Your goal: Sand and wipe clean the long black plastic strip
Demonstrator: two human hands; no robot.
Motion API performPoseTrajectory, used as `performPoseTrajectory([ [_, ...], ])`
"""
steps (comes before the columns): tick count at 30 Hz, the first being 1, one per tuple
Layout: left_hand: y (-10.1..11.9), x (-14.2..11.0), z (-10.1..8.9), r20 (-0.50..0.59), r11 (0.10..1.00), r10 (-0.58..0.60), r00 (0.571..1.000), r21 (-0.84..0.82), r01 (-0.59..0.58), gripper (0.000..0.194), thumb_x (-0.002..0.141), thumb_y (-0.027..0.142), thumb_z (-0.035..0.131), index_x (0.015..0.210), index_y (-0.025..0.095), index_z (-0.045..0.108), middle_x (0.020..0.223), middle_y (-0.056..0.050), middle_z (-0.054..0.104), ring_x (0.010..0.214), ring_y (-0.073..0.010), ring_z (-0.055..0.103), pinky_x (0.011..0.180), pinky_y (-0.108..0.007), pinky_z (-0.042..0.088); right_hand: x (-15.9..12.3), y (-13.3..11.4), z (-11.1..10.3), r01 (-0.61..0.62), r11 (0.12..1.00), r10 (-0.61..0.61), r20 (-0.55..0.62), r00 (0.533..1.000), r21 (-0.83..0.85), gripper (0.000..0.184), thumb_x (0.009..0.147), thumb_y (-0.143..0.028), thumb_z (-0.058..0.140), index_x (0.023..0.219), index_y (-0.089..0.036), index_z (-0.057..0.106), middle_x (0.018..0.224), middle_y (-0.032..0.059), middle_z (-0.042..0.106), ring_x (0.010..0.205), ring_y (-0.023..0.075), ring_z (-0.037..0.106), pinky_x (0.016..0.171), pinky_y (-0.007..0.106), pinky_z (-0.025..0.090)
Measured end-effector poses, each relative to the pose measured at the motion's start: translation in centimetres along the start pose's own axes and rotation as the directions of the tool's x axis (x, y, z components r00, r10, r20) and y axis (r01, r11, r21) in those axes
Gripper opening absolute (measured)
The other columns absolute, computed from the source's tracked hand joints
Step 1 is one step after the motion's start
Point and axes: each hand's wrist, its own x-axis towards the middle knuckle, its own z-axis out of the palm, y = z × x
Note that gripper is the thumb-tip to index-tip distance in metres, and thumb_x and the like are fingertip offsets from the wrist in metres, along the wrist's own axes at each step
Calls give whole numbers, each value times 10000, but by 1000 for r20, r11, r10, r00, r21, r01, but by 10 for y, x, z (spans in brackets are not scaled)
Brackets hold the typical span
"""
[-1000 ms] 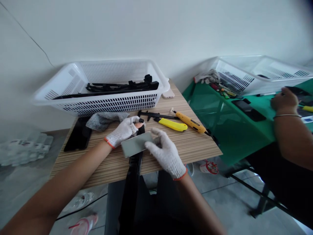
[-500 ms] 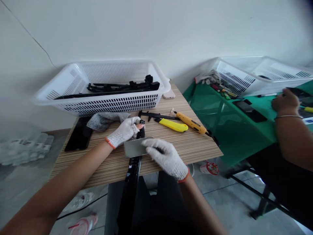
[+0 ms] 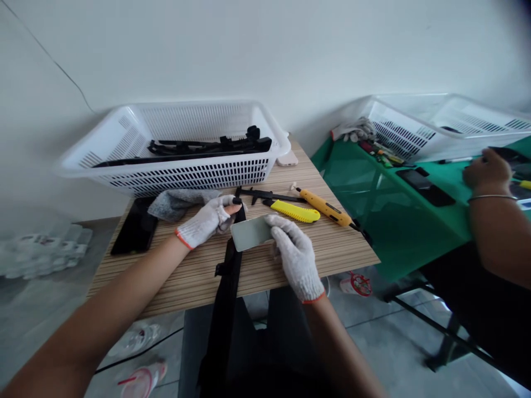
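My gloved left hand point(image 3: 212, 220) grips the upper end of a long black plastic strip point(image 3: 226, 298), which runs down over the table's front edge towards my lap. A small tab juts from the strip's left side. In my gloved right hand point(image 3: 293, 251) is a flat, pale grey-green rectangular plate point(image 3: 251, 233), pinched by its right end. The plate's left end overlaps the strip in this view; whether they touch I cannot tell. Just beyond my hands lie a black caliper point(image 3: 271, 195), a yellow utility knife point(image 3: 295, 211) and a yellow pen-shaped tool point(image 3: 326, 207) with a cord.
A white basket point(image 3: 186, 172) holding black plastic parts stands at the table's back. Left of my hands are a grey cloth point(image 3: 176, 203) and a black phone point(image 3: 135, 229). On the right, a co-worker's hand point(image 3: 487, 171) is over a green-covered table point(image 3: 357, 221) with another white basket point(image 3: 404, 135).
The black strip has been turned, so its matt side with the tab now shows. My right hand has drawn the plate slightly right and up, its face tilted more towards me.
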Motion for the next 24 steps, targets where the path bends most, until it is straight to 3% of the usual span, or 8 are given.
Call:
performPoseTrajectory([
  [5, -4, 1, -1, -40, 996, 42, 998, -74, -44, 440, 693, 540, 909, 783, 191, 656, 629, 38, 604, 446, -60, 403, 406, -192, 263, -2, -2, -3, 64, 997, -72, 257, 964, 38, 207, 869, -361, 783, 1043, -284, 863, 997, 26, 827, 736, 161, 674, 732, 326, 605],
  [10, -7, 3, -2, -66, 991, 72, 995, -105, -79, 426, 742, 567, 852, 820, 195, 659, 662, 26, 610, 524, -95, 490, 429, -200, 290, -1, -3, -4, -58, 996, 58, 1, 998, 72, 254, 904, -402, 726, 1050, -235, 850, 983, 42, 819, 624, 137, 619, 611, 304, 576],
  [12, -7, 3, -3, -72, 991, 78, 994, -99, -85, 396, 777, 549, 833, 840, 198, 660, 666, 28, 613, 514, -94, 475, 427, -207, 277, -2, -5, -4, -31, 997, 21, 161, 987, 64, 246, 894, -415, 754, 1040, -243, 853, 998, 41, 827, 707, 164, 687, 683, 327, 612],
  [14, -8, 2, -3, -79, 992, 86, 993, -81, -93, 373, 801, 529, 827, 848, 198, 661, 658, 36, 601, 498, -89, 454, 427, -214, 277, -3, -6, -3, 29, 998, -47, 367, 929, 55, 224, 880, -421, 790, 1030, -270, 858, 1018, 32, 836, 861, 201, 748, 836, 375, 638],
  [15, -8, 2, -3, -81, 993, 89, 993, -68, -95, 371, 805, 526, 828, 846, 197, 662, 649, 41, 590, 488, -88, 440, 426, -218, 278, -3, -6, -2, 48, 998, -64, 398, 915, 51, 218, 882, -421, 794, 1036, -280, 857, 1035, 30, 837, 929, 214, 758, 904, 399, 634],
  [18, -11, 3, -3, -83, 995, 100, 992, -23, -102, 380, 816, 535, 829, 841, 196, 660, 676, 38, 592, 506, -92, 447, 445, -222, 323, -1, -3, 0, 3, 999, -7, 130, 992, 34, 242, 918, -420, 743, 1082, -273, 842, 1128, 46, 825, 968, 226, 752, 927, 429, 633],
  [20, -13, 3, -3, -75, 994, 105, 992, 12, -105, 359, 860, 508, 812, 842, 190, 648, 740, 24, 623, 564, -100, 499, 487, -216, 381, 1, -2, 1, -58, 998, 60, -35, 998, 34, 281, 928, -431, 714, 1116, -260, 833, 1156, 56, 815, 893, 218, 741, 834, 410, 645],
  [24, -17, 4, -5, 0, 991, 81, 997, 105, -81, 277, 981, 388, 743, 860, 167, 628, 757, 44, 593, 587, -95, 517, 532, -219, 450, 0, -2, 2, 16, 1000, -15, 175, 984, -6, 242, 877, -398, 766, 1072, -280, 850, 1087, 39, 830, 969, 237, 752, 926, 423, 633],
])
